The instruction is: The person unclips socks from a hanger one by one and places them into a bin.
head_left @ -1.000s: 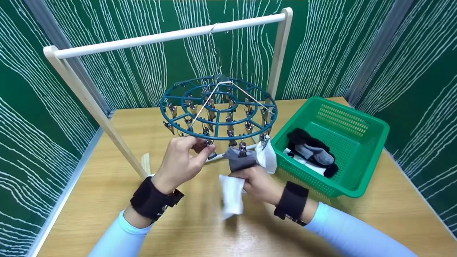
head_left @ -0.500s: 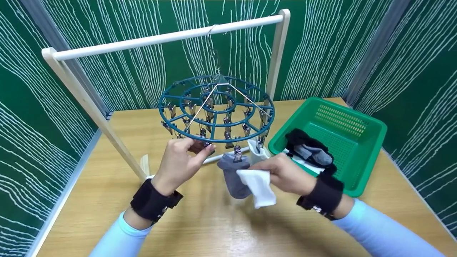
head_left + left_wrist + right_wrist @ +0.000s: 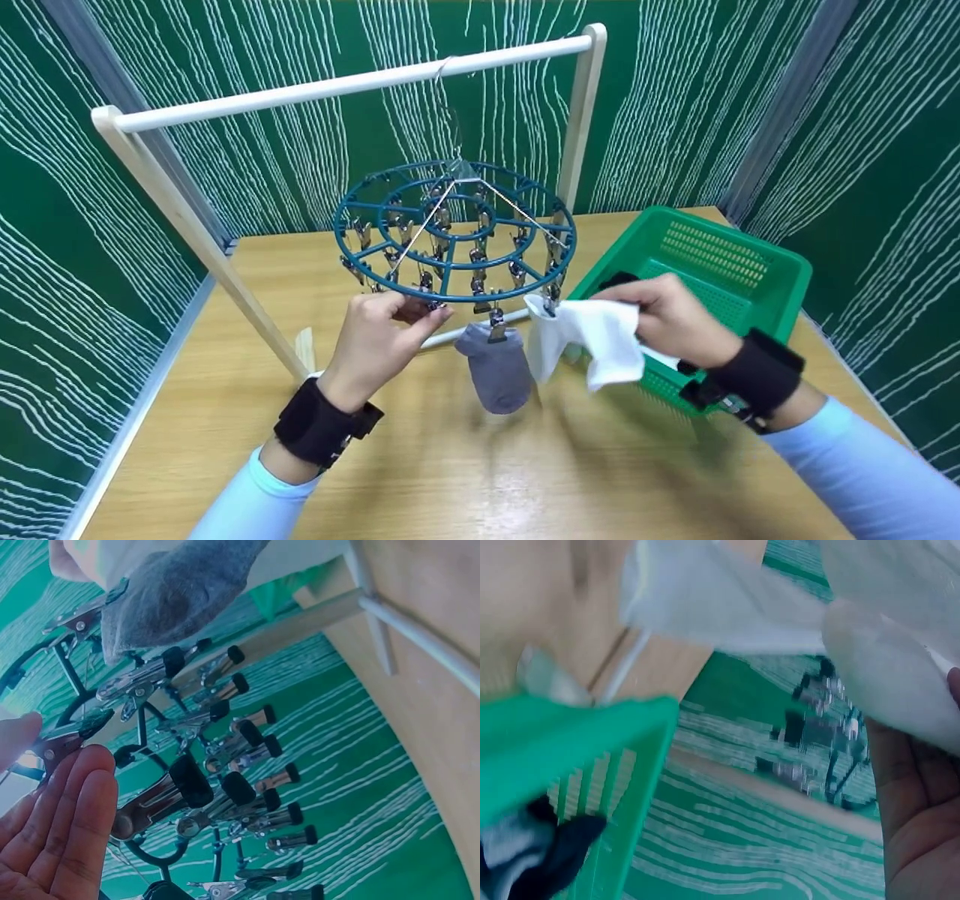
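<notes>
In the head view my left hand (image 3: 379,341) is at the front rim of a round blue-green clip hanger (image 3: 446,295). Thumb and fingers pinch a metal clip (image 3: 64,741), clearest in the left wrist view; nothing hangs from it. My right hand (image 3: 679,319) grips a white sock (image 3: 616,341) by one end, to the right of the hanger and over the near-left part of the green basket (image 3: 784,300). The sock's loose end droops. A grey sock (image 3: 499,375) hangs from a front clip. Beside it, another white sock (image 3: 541,341) hangs from a clip, partly overlapped by the held one.
The hanger hooks onto the white bar (image 3: 337,86) of a wooden rack (image 3: 202,240) on the wooden table (image 3: 375,465). Many other clips dangle below the hanger. Black and grey socks (image 3: 559,855) lie in the basket. Green patterned walls close in the back and sides.
My right hand has carried the white sock rightward, from in front of the grey sock to beside the basket. The grey sock now hangs uncovered. My left hand stays on its clip.
</notes>
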